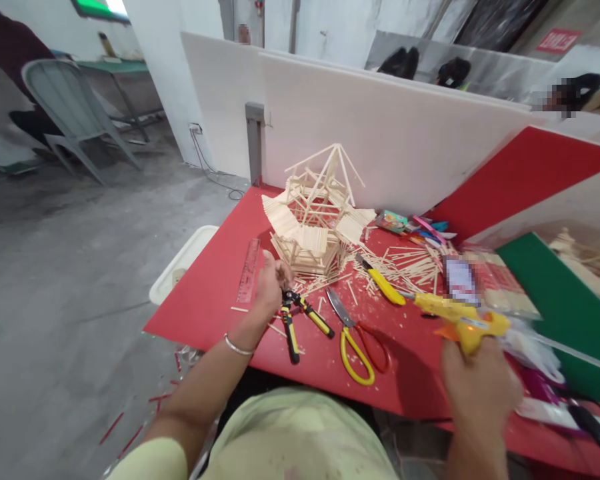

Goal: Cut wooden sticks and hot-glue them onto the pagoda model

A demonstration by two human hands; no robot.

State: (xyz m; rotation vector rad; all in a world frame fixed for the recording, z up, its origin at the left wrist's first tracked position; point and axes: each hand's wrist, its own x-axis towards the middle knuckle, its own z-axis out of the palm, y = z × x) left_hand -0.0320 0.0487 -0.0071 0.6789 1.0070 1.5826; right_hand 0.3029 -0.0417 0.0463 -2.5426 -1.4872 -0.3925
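Note:
My right hand [475,373] is wrapped round the grip of a yellow hot glue gun [463,317], its nozzle pointing left above the table. At the front left corner of a pagoda-like model [313,240] of thin wooden sticks, my left hand [271,280] has its fingers curled together. Whatever they pinch, if anything, is too small to make out. A clear ruler [249,270] lies just left of that hand. Black and yellow pliers [293,320] lie beneath its fingers. Scissors [350,327] with one yellow and one red handle and a yellow utility knife [386,283] lie between my hands.
Loose wooden sticks [405,267] are scattered over the red table [200,313]. Bundled sticks in plastic [507,283] and a green board [570,313] are at the right. A white partition [380,127] stands behind. A white stool [177,263] is beside the table's left edge.

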